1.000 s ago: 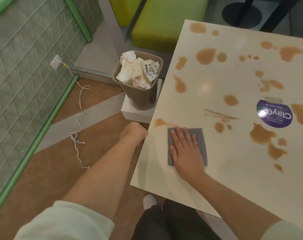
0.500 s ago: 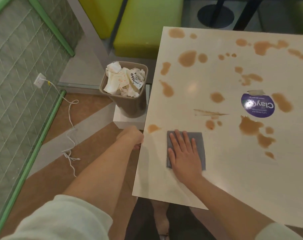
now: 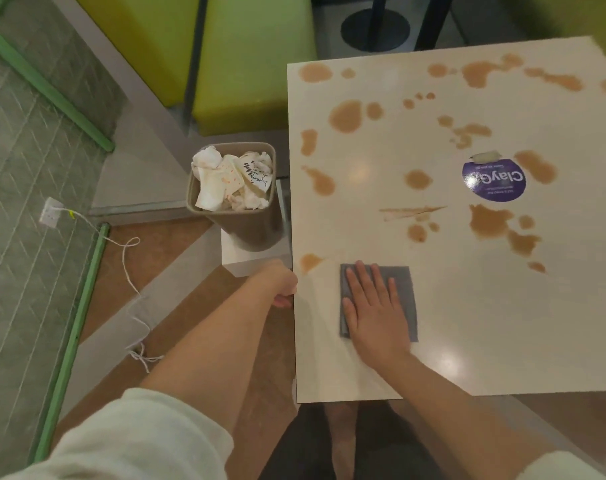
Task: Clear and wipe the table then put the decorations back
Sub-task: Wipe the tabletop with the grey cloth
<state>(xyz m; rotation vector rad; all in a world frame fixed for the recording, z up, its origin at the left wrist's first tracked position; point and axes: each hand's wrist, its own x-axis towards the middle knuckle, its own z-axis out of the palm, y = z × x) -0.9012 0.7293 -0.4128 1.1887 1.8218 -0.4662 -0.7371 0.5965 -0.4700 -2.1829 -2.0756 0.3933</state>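
Since a second ago the flat right hand [image 3: 374, 313] has barely moved the grey cloth [image 3: 403, 299] at the tabletop [image 3: 502, 323] lower left, the left hand [image 3: 280, 284] gripping its edge, so brown spills [image 3: 344, 116] remain unwiped.

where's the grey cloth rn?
Head view: the grey cloth lies flat on the table near its near-left corner, pressed under the right hand, just right of a brown spill at the left edge.

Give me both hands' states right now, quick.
Left hand: fingers curled round the table edge, gripping it.
Right hand: open, fingers straight, pressing flat on the grey cloth.
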